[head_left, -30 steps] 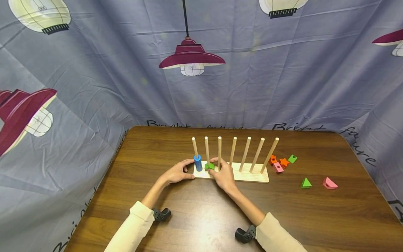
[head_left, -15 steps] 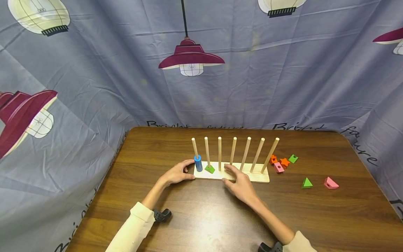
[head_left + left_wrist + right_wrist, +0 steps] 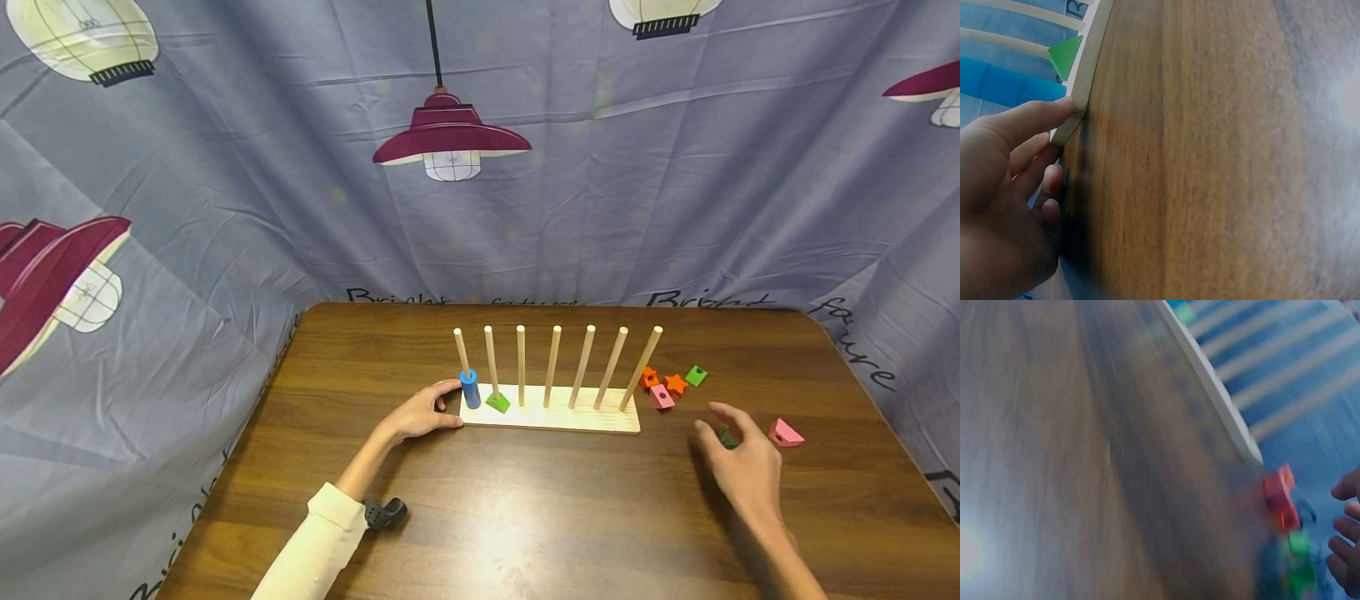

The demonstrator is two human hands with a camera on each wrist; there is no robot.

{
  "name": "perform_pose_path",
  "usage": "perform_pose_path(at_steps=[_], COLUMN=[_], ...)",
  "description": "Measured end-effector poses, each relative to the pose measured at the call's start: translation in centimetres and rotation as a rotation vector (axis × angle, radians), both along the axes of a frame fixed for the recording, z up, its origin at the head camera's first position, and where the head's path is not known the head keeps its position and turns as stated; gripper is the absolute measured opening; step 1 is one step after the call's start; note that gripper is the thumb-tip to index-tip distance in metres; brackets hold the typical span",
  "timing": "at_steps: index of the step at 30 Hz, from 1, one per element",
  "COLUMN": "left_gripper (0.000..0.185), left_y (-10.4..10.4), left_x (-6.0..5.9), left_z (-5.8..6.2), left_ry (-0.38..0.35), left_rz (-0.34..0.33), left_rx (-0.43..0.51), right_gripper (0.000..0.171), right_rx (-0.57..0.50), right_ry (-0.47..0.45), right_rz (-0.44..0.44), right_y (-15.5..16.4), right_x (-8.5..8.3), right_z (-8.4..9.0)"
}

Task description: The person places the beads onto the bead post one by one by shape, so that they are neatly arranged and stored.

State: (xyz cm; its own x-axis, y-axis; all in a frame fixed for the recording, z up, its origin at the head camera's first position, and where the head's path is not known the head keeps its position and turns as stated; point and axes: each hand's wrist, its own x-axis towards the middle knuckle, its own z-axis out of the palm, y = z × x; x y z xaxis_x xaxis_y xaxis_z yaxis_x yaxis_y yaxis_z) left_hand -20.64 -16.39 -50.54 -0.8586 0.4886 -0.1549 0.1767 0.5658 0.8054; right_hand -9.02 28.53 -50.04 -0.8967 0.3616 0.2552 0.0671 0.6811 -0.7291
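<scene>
A pale wooden pegboard (image 3: 573, 420) with several upright pegs stands on the table. My left hand (image 3: 422, 413) holds its left end; in the left wrist view the thumb lies at the front edge, the fingers around the corner. Stacked blue cylinders (image 3: 1019, 87) sit on the leftmost peg, and a green triangular block (image 3: 498, 403) lies at the base of the second. My right hand (image 3: 750, 467), fingers spread, hovers over a green triangular block (image 3: 727, 437), which it partly hides. The right wrist view is blurred; only the fingertips (image 3: 1342, 547) show at its edge.
Right of the board lie two orange star blocks (image 3: 675, 385), a pink block (image 3: 662, 397) and a green block (image 3: 696, 376). Another pink triangular block (image 3: 785, 433) lies just right of my right hand. A patterned curtain (image 3: 480, 233) hangs behind the wooden table (image 3: 375, 342).
My right hand has left the green block on the second peg and swung right, over to the loose green triangular block. My left hand stays on the board's end.
</scene>
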Motion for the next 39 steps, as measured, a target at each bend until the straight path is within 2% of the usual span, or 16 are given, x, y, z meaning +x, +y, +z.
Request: perform_pose_path(at_steps=[3, 7, 17, 22, 25, 29, 33, 39], left_gripper=[0.069, 0.069, 0.068, 0.068, 0.068, 0.068, 0.069, 0.068], left_y=[-0.1, -0.1, -0.1, -0.2, -0.2, -0.1, -0.1, -0.2], left_x=[0.0, 0.0, -0.2, -0.3, -0.4, -0.4, -0.3, -0.2], left_z=[0.0, 0.1, -0.1, -0.3, -0.5, -0.4, -0.2, -0.2], left_ry=[-0.001, -0.003, 0.022, 0.038, 0.044, 0.046, 0.033, 0.038], left_rz=[-0.002, -0.006, -0.016, -0.028, -0.031, -0.026, -0.015, -0.015], left_rx=[0.0, 0.002, 0.007, -0.005, -0.002, -0.005, -0.007, -0.008], right_gripper=[0.043, 0.043, 0.041, 0.029, 0.029, 0.031, 0.032, 0.036], right_rx=[-0.029, -0.039, 0.049, 0.095, 0.093, 0.077, 0.019, -0.208], right_ry=[-0.078, -0.138, -0.196, -0.157, -0.121, -0.073, 0.006, 0.191], right_rz=[-0.104, -0.144, -0.089, -0.031, -0.029, -0.034, -0.01, 0.103], right_y=[2.1, 3.6, 3.8, 3.4, 3.1, 2.3, 0.8, -2.4], right_x=[0.7, 1.0, -0.1, -0.2, -0.2, -0.3, -0.6, -1.1], right_z=[-0.7, -1.6, -1.8, -2.0, -1.9, -0.5, 1.8, 5.6])
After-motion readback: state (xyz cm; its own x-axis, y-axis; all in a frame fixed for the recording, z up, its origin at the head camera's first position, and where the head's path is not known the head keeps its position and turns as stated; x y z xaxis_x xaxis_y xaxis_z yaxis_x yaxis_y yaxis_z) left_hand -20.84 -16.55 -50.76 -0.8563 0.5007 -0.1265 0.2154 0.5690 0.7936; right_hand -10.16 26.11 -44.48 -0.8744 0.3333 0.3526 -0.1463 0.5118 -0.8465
